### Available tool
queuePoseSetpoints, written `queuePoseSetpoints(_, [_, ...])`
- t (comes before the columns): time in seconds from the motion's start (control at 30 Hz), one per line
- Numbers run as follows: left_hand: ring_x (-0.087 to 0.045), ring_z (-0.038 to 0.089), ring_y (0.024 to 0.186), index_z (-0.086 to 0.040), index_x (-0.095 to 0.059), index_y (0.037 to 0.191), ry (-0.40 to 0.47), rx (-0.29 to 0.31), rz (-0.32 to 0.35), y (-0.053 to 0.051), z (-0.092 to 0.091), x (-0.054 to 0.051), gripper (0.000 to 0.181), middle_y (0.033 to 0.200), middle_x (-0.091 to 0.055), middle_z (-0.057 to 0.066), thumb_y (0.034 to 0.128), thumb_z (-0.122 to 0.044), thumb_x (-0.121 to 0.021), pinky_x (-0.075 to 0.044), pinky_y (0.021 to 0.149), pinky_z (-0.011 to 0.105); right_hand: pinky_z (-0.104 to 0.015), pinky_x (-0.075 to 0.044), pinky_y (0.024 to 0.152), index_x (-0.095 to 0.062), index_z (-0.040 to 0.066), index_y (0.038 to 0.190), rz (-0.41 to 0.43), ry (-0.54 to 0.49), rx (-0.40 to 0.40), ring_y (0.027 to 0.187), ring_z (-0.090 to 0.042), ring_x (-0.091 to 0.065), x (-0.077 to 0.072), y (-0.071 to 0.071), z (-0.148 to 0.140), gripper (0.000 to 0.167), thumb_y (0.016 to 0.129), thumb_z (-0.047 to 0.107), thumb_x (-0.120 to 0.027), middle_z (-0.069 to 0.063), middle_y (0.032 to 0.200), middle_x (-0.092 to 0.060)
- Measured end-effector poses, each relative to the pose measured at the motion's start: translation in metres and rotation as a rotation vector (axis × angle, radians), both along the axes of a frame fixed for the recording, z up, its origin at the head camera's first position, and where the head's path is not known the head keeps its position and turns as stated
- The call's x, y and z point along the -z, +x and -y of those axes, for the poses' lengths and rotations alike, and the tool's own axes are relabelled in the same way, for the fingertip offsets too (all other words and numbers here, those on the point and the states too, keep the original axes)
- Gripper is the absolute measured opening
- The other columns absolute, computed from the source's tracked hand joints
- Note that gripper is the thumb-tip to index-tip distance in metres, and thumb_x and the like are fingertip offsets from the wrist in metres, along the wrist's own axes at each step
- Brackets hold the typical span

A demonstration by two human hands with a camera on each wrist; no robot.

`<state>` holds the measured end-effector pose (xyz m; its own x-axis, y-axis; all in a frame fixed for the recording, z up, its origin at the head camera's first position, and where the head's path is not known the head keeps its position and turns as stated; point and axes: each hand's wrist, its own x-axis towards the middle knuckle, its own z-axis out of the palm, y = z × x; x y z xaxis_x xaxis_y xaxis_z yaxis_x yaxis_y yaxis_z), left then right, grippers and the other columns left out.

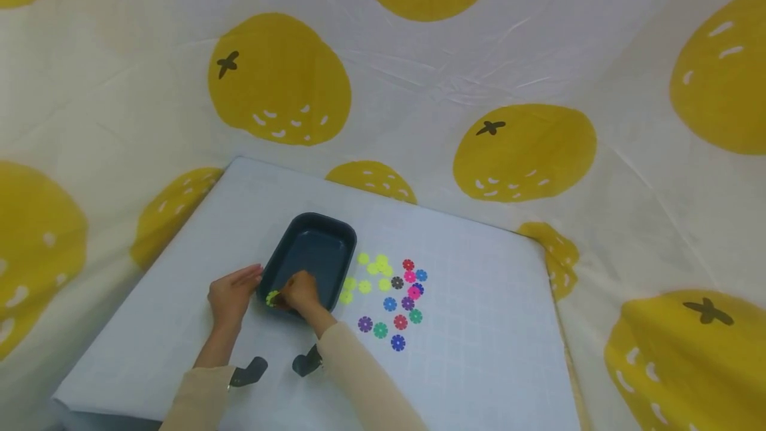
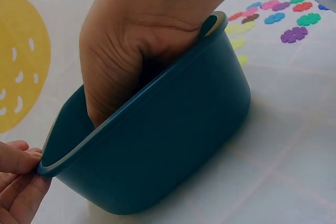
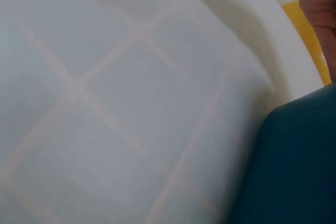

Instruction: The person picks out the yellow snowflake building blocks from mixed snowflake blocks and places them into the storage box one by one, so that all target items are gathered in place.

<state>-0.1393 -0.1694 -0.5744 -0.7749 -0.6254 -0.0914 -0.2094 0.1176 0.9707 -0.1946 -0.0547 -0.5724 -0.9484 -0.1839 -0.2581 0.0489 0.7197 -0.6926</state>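
Left hand (image 1: 229, 294)'s pinching the tub (image 1: 329, 265)'s rim. Right hand (image 1: 300, 290)'s down inside, next to some yellow discs (image 1: 272, 298) in the near-left corner; fingers are hidden, so can't really tell their grip. Loose discs (image 1: 400, 322) lie right of the tub.

Muted, diffuse light; soft shadow, blur in right wrist view.

1 bin (image 1: 323, 265); discs (image 1: 400, 322): 2 red, 2 pink, 2 grn., 2 purp., 4 blue, 1 brn., 9+ yel.
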Motion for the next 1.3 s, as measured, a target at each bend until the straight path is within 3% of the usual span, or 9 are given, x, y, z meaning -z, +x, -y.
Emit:
queuePoseSetpoints(0.07, [-0.073, 0.011, 0.097, 0.001, -0.071, 0.115, -0.012, 0.003, -0.007, -0.002, 0.002, 0.007, 0.027, 0.115, -0.072, 0.017, 0.0886, -0.002, -0.071, -0.052, 0.072, 0.005, -0.020, -0.039, 0.043, -0.062, 0.000, 0.056, -0.005, 0.007, -0.004, 0.049, -0.011, -0.046, 0.000, 0.000, -0.001, 0.025, 0.077, -0.002, -0.076, -0.005, 0.056, -0.062])
queuePoseSetpoints(0.2, [-0.072, 0.005, 0.095, -0.006, -0.073, 0.116, -0.047, 0.015, 0.000, -0.010, 0.012, 0.036, 0.027, 0.113, -0.074, 0.011, 0.0889, -0.008, -0.073, -0.053, 0.072, 0.007, -0.021, -0.045, 0.046, -0.063, 0.000, 0.057, 0.016, 0.014, 0.007, 0.050, -0.012, -0.051, 0.001, 0.000, -0.002, 0.027, 0.071, 0.005, -0.086, -0.005, 0.056, -0.063])
queuePoseSetpoints(0.33, [-0.072, 0.006, 0.093, -0.007, -0.073, 0.115, -0.067, 0.037, -0.015, -0.016, 0.018, 0.055, 0.026, 0.111, -0.075, 0.009, 0.0888, -0.012, -0.074, -0.055, 0.073, 0.010, -0.023, -0.052, 0.050, -0.065, -0.001, 0.065, 0.033, 0.016, 0.034, 0.053, -0.016, -0.057, 0.002, 0.000, -0.001, 0.028, 0.064, 0.009, -0.091, -0.009, 0.060, -0.065])
queuePoseSetpoints(0.57, [-0.073, 0.018, 0.099, -0.001, -0.072, 0.113, -0.036, 0.034, -0.017, -0.002, 0.004, 0.010, 0.025, 0.112, -0.073, 0.016, 0.0892, -0.005, -0.071, -0.056, 0.074, 0.013, -0.028, -0.053, 0.053, -0.066, 0.001, 0.077, -0.026, 0.066, 0.003, 0.060, -0.018, -0.057, 0.001, 0.003, 0.001, 0.026, 0.063, 0.008, -0.088, -0.007, 0.066, -0.063])
queuePoseSetpoints(0.63, [-0.073, 0.017, 0.097, 0.002, -0.071, 0.113, -0.014, 0.032, -0.030, 0.000, 0.002, 0.002, 0.025, 0.112, -0.073, 0.018, 0.0887, -0.004, -0.072, -0.056, 0.076, 0.012, -0.028, -0.052, 0.055, -0.067, 0.001, 0.078, -0.049, 0.079, -0.009, 0.061, -0.019, -0.058, 0.001, 0.004, 0.001, 0.025, 0.065, 0.010, -0.087, -0.006, 0.067, -0.063])
queuePoseSetpoints(0.87, [-0.066, -0.010, 0.082, 0.003, -0.072, 0.112, 0.009, -0.007, -0.025, 0.001, -0.001, -0.002, 0.026, 0.110, -0.074, 0.016, 0.0862, 0.001, -0.071, -0.050, 0.069, 0.003, -0.028, -0.051, 0.056, -0.068, 0.001, 0.077, -0.101, 0.123, -0.030, 0.063, -0.019, -0.059, 0.001, 0.004, 0.003, 0.025, 0.065, 0.012, -0.086, -0.007, 0.068, -0.066])
queuePoseSetpoints(1.07, [-0.065, -0.012, 0.078, 0.005, -0.072, 0.111, 0.038, -0.012, -0.042, 0.000, -0.003, -0.001, 0.025, 0.110, -0.073, 0.020, 0.0853, 0.004, -0.071, -0.051, 0.068, 0.003, -0.027, -0.048, 0.052, -0.066, 0.003, 0.073, -0.083, 0.118, -0.006, 0.059, -0.017, -0.056, 0.001, 0.005, -0.001, 0.021, 0.065, 0.010, -0.085, -0.005, 0.065, -0.064])
queuePoseSetpoints(1.2, [-0.064, -0.013, 0.078, 0.005, -0.071, 0.112, 0.027, -0.004, -0.016, 0.001, -0.002, -0.002, 0.025, 0.111, -0.072, 0.020, 0.0871, 0.003, -0.070, -0.050, 0.068, 0.003, -0.023, -0.047, 0.045, -0.067, 0.002, 0.063, -0.056, -0.008, 0.039, 0.049, -0.014, -0.053, -0.005, 0.003, -0.008, 0.013, 0.068, 0.001, -0.078, -0.004, 0.056, -0.063])
queuePoseSetpoints(1.3, [-0.062, -0.015, 0.080, 0.003, -0.071, 0.115, 0.000, 0.011, 0.006, 0.002, 0.001, -0.004, 0.025, 0.115, -0.071, 0.019, 0.0897, 0.000, -0.069, -0.049, 0.070, 0.001, -0.023, -0.053, 0.045, -0.071, 0.001, 0.064, -0.020, -0.205, 0.095, 0.047, -0.012, -0.060, -0.011, 0.000, -0.015, 0.013, 0.074, -0.008, -0.072, -0.005, 0.056, -0.067])
